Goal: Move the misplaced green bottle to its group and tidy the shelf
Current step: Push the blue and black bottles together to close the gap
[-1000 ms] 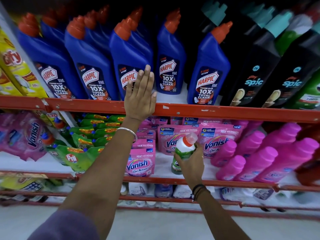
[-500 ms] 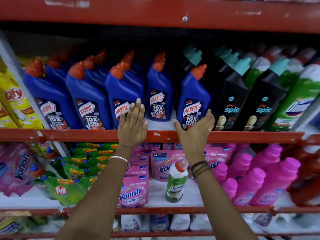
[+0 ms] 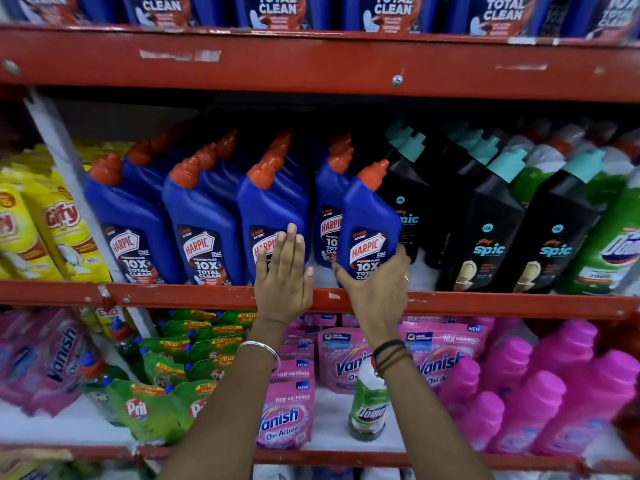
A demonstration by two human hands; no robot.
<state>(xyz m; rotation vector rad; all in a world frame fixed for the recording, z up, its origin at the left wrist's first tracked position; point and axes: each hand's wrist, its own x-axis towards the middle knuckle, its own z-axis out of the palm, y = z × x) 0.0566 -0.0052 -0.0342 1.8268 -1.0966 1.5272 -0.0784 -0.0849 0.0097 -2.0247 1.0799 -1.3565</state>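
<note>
The small green Domex bottle (image 3: 367,408) with a white top stands alone on the lower shelf among pink Vanish pouches, and neither hand touches it. Bigger green Domex bottles (image 3: 611,251) stand at the far right of the middle shelf. My left hand (image 3: 284,275) lies flat, fingers straight, against the front of a blue Harpic bottle (image 3: 273,216). My right hand (image 3: 379,289) grips the base of another blue Harpic bottle (image 3: 369,230), which leans left in front of the black bottles.
Black Spic bottles (image 3: 491,230) fill the middle shelf between the blue and green ones. A red shelf rail (image 3: 485,303) runs under them. Pink bottles (image 3: 561,393), Vanish pouches (image 3: 285,414) and green Pril pouches (image 3: 145,407) crowd the lower shelf. Yellow packs (image 3: 52,230) sit at left.
My right hand let go of the green bottle on the lower shelf, rose to the middle shelf and took hold of a blue Harpic bottle. The view has tilted upward.
</note>
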